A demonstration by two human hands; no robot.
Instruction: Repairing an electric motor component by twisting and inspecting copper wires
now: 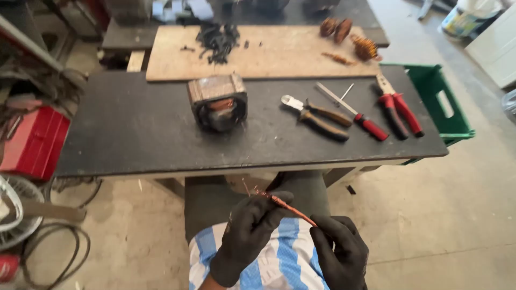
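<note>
Above lap, copper wire (285,207) spans both hands' grips

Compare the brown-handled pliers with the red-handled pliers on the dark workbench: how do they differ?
The brown-handled pliers lie nearer the middle of the dark workbench; the red-handled pliers lie near its right end. The brown pair points its head left, the red pair points away from the person. Both lie flat, untouched by either hand.
</note>
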